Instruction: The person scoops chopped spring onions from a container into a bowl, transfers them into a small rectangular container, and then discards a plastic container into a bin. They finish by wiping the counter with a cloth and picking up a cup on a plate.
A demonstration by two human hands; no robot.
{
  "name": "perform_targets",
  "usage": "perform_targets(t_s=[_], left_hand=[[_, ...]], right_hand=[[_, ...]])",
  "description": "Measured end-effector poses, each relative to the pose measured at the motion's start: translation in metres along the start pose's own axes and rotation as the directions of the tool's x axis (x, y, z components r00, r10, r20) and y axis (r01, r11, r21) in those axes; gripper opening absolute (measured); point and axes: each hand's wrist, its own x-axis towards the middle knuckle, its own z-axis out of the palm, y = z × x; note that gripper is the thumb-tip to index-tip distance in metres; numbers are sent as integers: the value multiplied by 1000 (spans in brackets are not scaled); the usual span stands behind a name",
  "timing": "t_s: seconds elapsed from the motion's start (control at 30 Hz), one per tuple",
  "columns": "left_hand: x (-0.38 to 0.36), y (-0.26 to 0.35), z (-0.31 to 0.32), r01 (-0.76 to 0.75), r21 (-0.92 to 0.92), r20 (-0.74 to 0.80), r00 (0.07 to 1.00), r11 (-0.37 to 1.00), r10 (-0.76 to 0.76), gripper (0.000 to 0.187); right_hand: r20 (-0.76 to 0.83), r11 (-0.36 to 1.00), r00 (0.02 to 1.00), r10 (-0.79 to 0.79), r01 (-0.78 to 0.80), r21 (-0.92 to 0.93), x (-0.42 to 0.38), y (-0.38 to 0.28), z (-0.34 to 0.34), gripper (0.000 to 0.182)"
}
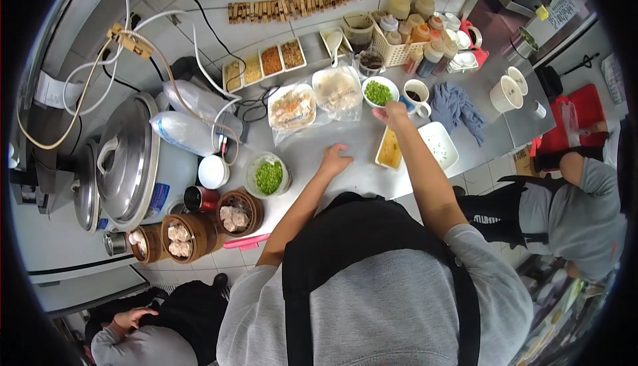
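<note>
At the near rim of a white bowl of chopped green onion (379, 92), my right hand (393, 115) has its fingers pressed together; whether they pinch something is too small to tell. Below that hand lies a rectangular dish of yellow liquid (390, 148), beside a white tray with green bits (439, 146). My left hand (337, 160) hangs over the steel counter (325, 141), fingers apart and holding nothing. To its left stands a clear tub of chopped green onion (268, 176). Two plastic-bagged food portions (292, 107) lie farther back.
Bamboo steamers with dumplings (179, 238) and a large lidded pot (123, 160) stand left. A mug of dark liquid (416, 95), a blue cloth (458, 112) and a basket of sauce bottles (399, 50) are right. One person (565, 200) stands right, another (153, 333) lower left.
</note>
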Motion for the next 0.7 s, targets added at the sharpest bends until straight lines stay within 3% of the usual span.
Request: perform_targets(t_s=[0.23, 0.3, 0.53, 0.67, 0.7], left_hand=[[28, 24, -11, -25, 44, 26, 999, 999, 24, 47], [31, 25, -12, -110, 47, 82, 991, 993, 106, 46], [22, 37, -32, -95, 104, 113, 990, 990, 83, 41], [21, 59, -51, -120, 137, -11, 992, 983, 123, 33], [22, 66, -56, -124, 121, -83, 987, 985, 134, 29]], right_hand=[[-103, 957, 994, 39, -7, 290, 33, 15, 24, 23], [-112, 949, 993, 34, 3, 316, 35, 19, 28, 23], [-76, 918, 996, 52, -18, 397, 28, 17, 34, 26], [24, 944, 996, 85, -88, 319, 17, 20, 39, 26], [76, 991, 994, 79, -87, 99, 15, 23, 43, 25]])
